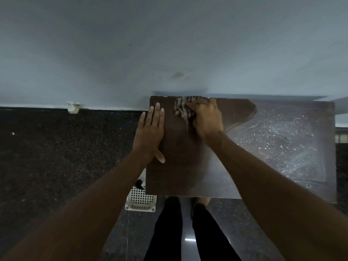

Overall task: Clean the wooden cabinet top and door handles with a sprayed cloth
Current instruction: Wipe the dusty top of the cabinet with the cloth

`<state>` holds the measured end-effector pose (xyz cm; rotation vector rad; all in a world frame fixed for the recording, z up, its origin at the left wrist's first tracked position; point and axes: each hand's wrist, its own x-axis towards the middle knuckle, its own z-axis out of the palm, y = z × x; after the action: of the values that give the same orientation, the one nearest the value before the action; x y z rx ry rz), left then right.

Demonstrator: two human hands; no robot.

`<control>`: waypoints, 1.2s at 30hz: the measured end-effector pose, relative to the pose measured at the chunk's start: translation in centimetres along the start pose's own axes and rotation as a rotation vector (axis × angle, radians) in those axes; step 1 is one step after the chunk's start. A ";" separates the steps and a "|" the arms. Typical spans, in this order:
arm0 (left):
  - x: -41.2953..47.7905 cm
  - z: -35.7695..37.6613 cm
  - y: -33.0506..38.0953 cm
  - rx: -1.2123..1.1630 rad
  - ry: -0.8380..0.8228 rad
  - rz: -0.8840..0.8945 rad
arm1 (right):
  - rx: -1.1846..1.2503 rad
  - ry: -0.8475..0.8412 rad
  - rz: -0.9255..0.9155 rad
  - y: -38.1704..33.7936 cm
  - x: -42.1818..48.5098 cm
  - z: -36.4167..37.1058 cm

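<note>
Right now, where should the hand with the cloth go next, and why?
Probably slide the cloth to the right. The right hand grips it at the far edge of the top, where the wood looks dark. The right part is covered with pale specks. The left hand lies flat on the left edge.

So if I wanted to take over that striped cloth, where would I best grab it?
Probably the bunched part of the striped cloth sticking out left of the right hand gripping it. Come from above-left: the wall closes off the far side and the cabinet top lies underneath.
</note>
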<state>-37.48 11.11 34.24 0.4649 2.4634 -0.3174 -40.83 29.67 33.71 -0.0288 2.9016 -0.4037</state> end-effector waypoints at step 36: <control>0.2 -1.2 -0.9 0.064 -0.059 0.084 | 0.212 -0.133 -0.081 -5.6 -18.0 5.6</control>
<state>-38.64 10.70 35.22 0.5766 2.3744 -0.3706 -22.12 23.67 33.71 -0.1355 2.7183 -0.6937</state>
